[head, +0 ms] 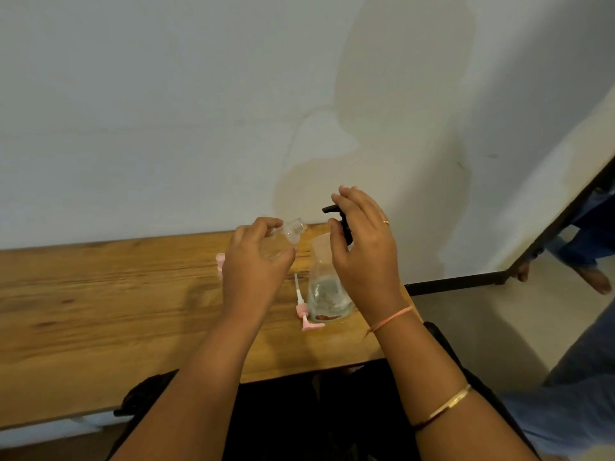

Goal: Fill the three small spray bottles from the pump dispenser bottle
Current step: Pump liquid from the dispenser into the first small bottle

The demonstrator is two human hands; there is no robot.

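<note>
We see a matt wood-grain surface (100, 294), clear glossy plastic bottles (327, 294), and a pink plastic pump (304, 314).

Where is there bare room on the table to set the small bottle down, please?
Free: the table left of the left hand, and the near strip before the pink spray head. Crowded: around the pump dispenser bottle under the right hand; a pink piece sits behind the left hand.

Jewellery and dark clothing (319, 424).
The right hand (366, 257) wears a gold ring (386, 223); orange thread (391, 318) at the wrist, gold bangle (449, 402) nearer the elbow.
</note>
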